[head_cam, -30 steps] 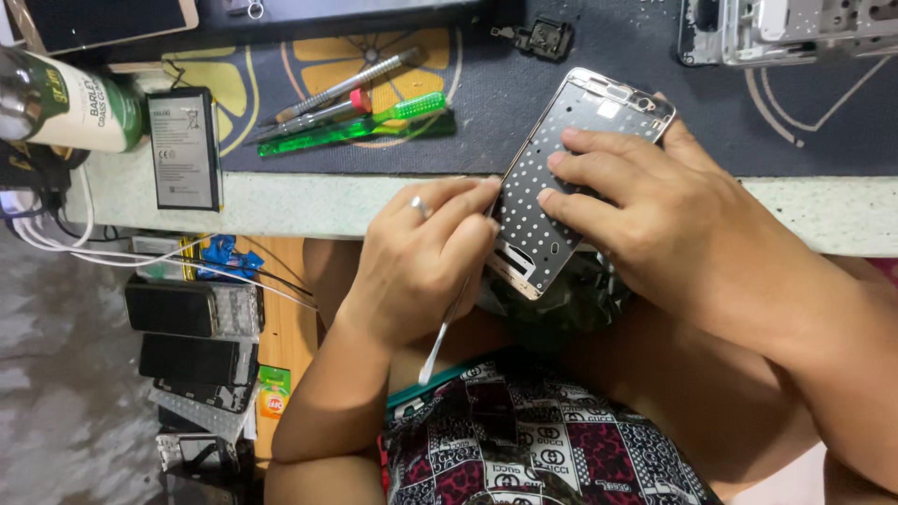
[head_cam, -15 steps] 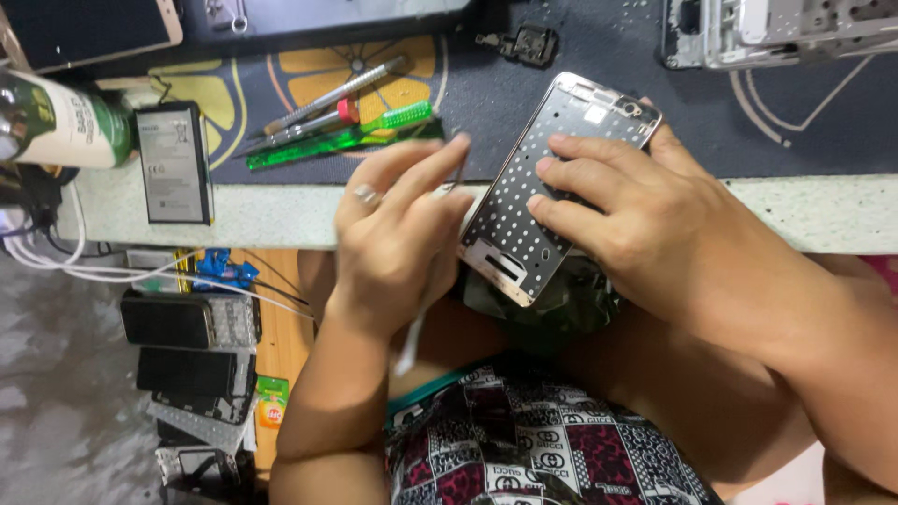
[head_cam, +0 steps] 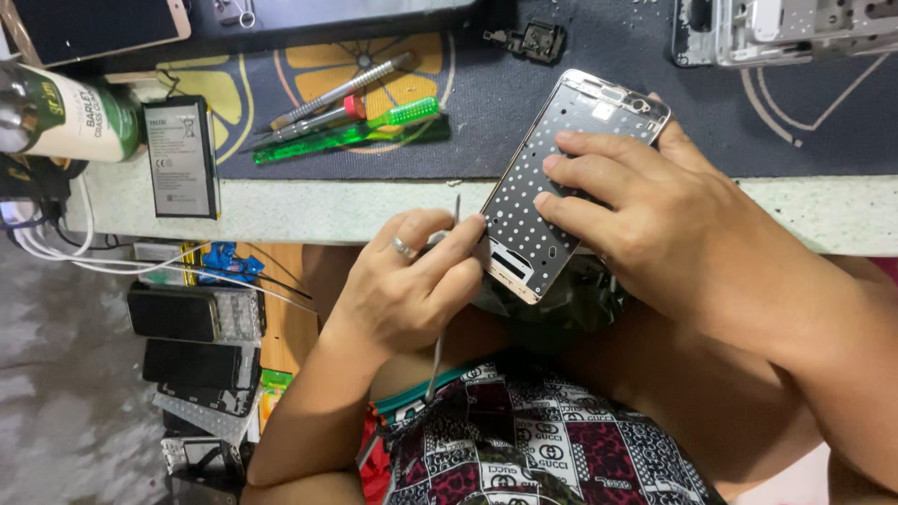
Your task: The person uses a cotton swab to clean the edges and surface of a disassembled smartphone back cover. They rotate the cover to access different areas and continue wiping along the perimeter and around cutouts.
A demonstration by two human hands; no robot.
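Bracing the phone frame (head_cam: 561, 187) under my right hand (head_cam: 645, 215) – fingers spread flat – my left hand (head_cam: 412, 290) pinches tweezers (head_cam: 444, 309) at its edge.

A phone repair workbench. Screwdrivers (head_cam: 351, 98) and a loose battery (head_cam: 181, 157) lie on a work mat (head_cam: 524, 131) at eleven o'clock. Stripped phones (head_cam: 196, 313) pile up at eight o'clock.

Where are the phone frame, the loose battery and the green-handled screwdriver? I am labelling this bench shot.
phone frame (head_cam: 547, 201), head view, perforated middle plate.
battery (head_cam: 180, 157), head view, centre of its label face.
green-handled screwdriver (head_cam: 412, 111), head view, green handle.
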